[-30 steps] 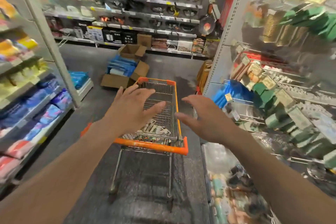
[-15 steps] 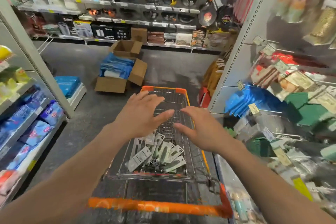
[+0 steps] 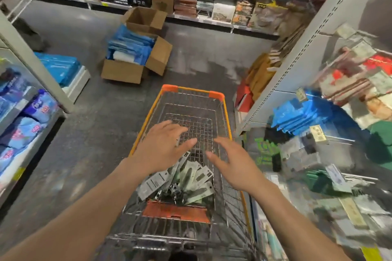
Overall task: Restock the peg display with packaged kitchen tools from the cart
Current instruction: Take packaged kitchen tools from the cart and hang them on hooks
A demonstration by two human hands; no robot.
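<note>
Two bare forearms stretch in from the bottom corners of the frame over an orange-trimmed wire cart (image 3: 225, 116) in a store aisle. The left hand (image 3: 163, 146) hovers palm down at the centre of the frame, fingers straight and slightly spread, holding nothing. The right hand (image 3: 235, 165) hangs just right of it, also palm down and loose-fingered, its thumb pointing toward the left hand; the two are near each other but apart, and neither touches the cart's contents. Below and between the hands, in the near end of the basket, lies a loose pile of packaged kitchen tools (image 3: 191, 178) on pale backing cards, fanned over one another (at least six cards show, though blur keeps the count from being exact). The far half of the basket shows bare wire mesh. An orange flap (image 3: 176, 212) stands across the basket just below the pile. Two orange caps mark the cart's far corners. On the floor above the cart, left of centre, sit two cardboard boxes: the nearer box (image 3: 125, 72), flaps open, holds blue packs, and the farther box (image 3: 144, 17) stands open behind it. The peg display (image 3: 307, 112) fills the right edge, hung with blue, green and red packs, heavily blurred. Shelves of blue and purple packs (image 3: 31, 108) line the left edge.
</note>
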